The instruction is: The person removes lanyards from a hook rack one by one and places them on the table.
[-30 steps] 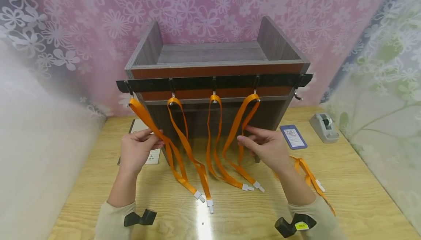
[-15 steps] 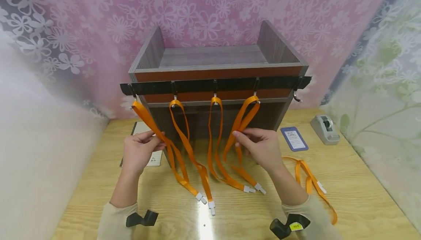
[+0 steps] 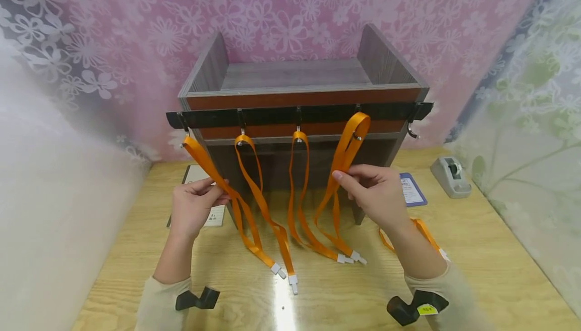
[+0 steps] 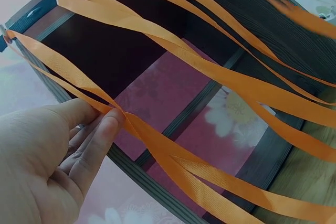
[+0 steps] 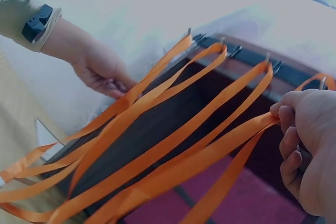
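Observation:
Orange lanyards with white clips hang from hooks on a black rail [image 3: 272,116]. My left hand [image 3: 192,209] pinches the leftmost lanyard [image 3: 201,161] partway down, its loop still around the hook at the rail's left end. Thumb and fingers of my right hand [image 3: 381,195] pinch the fourth lanyard [image 3: 341,157] below its loop. That loop stands up in front of the rail, and the hook's tip shows inside it. Between the hands, the second lanyard [image 3: 256,197] and third lanyard [image 3: 289,189] hang untouched. In the right wrist view, the right hand [image 5: 315,140] grips the orange strap near the rail.
The rail runs across a grey wooden shelf [image 3: 297,76]. A bare hook [image 3: 412,131] is at its right end. Right of the shelf lie a blue card holder [image 3: 414,189], another lanyard [image 3: 426,232] and a tape dispenser [image 3: 451,177]. A notebook [image 3: 214,216] lies behind the left hand.
My right hand has moved in along the fourth lanyard, drawn its straps together, then risen, lifting the loop above its earlier place on the hook. The left hand keeps its hold.

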A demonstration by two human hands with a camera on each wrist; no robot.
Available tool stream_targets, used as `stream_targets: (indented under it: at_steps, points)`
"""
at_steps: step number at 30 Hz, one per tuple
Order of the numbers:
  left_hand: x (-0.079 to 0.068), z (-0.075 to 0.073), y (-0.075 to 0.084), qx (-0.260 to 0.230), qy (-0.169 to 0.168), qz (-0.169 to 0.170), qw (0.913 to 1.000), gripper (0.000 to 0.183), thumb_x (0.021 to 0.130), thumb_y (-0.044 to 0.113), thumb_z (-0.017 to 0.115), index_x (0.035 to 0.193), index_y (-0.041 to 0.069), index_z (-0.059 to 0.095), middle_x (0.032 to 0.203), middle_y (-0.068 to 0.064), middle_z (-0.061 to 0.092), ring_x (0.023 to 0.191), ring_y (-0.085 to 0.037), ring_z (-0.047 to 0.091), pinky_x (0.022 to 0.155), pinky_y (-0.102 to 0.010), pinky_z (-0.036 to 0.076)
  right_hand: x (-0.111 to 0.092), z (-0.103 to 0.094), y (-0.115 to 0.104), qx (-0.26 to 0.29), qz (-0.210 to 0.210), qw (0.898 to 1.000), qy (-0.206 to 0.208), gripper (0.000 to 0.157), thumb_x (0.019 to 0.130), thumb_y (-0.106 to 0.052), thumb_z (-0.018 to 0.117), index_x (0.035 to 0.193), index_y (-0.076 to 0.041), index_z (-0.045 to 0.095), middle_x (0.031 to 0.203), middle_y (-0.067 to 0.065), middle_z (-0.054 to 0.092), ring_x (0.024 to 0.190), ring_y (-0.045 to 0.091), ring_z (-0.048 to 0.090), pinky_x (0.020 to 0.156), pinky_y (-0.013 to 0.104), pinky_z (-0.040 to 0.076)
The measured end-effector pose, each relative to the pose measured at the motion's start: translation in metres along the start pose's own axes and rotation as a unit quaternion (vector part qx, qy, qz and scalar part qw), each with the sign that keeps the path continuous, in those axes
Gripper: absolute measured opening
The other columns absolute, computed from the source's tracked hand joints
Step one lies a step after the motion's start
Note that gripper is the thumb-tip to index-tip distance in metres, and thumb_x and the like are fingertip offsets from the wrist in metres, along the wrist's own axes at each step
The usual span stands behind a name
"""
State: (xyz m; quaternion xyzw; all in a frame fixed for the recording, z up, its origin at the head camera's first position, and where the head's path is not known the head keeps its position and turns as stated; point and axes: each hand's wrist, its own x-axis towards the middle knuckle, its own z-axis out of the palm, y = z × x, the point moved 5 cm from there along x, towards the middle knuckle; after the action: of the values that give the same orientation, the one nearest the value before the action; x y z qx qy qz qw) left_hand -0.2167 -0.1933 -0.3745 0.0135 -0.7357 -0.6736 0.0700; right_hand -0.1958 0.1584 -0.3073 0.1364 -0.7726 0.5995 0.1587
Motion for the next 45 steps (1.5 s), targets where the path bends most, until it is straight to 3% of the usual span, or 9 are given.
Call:
stream_targets:
  at_steps: [7,14,23,27,38,45]
  points:
    - [0.001,-0.002,0.001,0.009,0.003,0.003,0.9999,0.028,0.094,0.009,0.067,0.116,-0.007,0.071,0.075,0.010,0.076,0.067,-0.011,0.075,0.070,-0.030,0.065,-0.002,-0.022,-0.038,0.001,-0.057,0.998,-0.002,0.007,0.085,0.003,0.074,0.079,0.001,0.073,0.056,-0.005,0.060,0.046,0.012,0.048,0.035,0.025,0.037]
    - [0.000,-0.001,0.002,0.007,0.001,-0.004,1.0000,0.030,0.095,0.011,0.067,0.117,-0.008,0.070,0.076,0.010,0.076,0.068,-0.010,0.075,0.071,-0.029,0.065,0.003,-0.043,-0.068,0.095,-0.142,0.984,-0.040,0.012,0.082,0.018,0.069,0.077,0.007,0.071,0.058,-0.001,0.060,0.044,0.009,0.045,0.034,0.026,0.032]
    - [-0.001,0.000,0.001,-0.003,-0.003,-0.002,1.0000,0.031,0.095,0.011,0.067,0.119,-0.009,0.069,0.077,0.009,0.076,0.068,-0.010,0.075,0.071,-0.028,0.065,-0.002,-0.069,-0.089,0.152,-0.163,0.974,-0.033,0.012,0.078,0.023,0.067,0.082,0.014,0.072,0.065,0.005,0.070,0.046,0.011,0.049,0.036,0.024,0.033]
    - [0.000,-0.001,0.001,0.003,0.002,0.008,1.0000,0.031,0.095,0.013,0.068,0.117,-0.008,0.070,0.075,0.010,0.076,0.067,-0.010,0.075,0.070,-0.028,0.065,-0.006,-0.076,-0.089,0.174,-0.176,0.968,-0.034,0.012,0.077,0.025,0.066,0.082,0.016,0.072,0.069,0.008,0.072,0.046,0.011,0.048,0.035,0.024,0.031]
    - [-0.001,-0.001,0.000,0.005,0.002,-0.005,1.0000,0.031,0.095,0.012,0.067,0.118,-0.009,0.069,0.076,0.010,0.076,0.068,-0.010,0.075,0.071,-0.028,0.065,-0.030,-0.102,-0.054,0.203,-0.138,0.969,-0.022,0.025,0.076,0.034,0.055,0.082,0.015,0.070,0.056,0.004,0.056,0.046,0.012,0.040,0.035,0.026,0.018]
    - [-0.001,0.001,0.003,-0.008,0.003,0.003,1.0000,0.033,0.095,0.014,0.068,0.117,-0.010,0.069,0.076,0.009,0.076,0.068,-0.010,0.074,0.070,-0.028,0.065,-0.038,-0.112,-0.043,0.199,-0.149,0.968,-0.017,0.021,0.077,0.033,0.059,0.083,0.016,0.070,0.068,0.010,0.071,0.046,0.012,0.041,0.033,0.025,0.018]
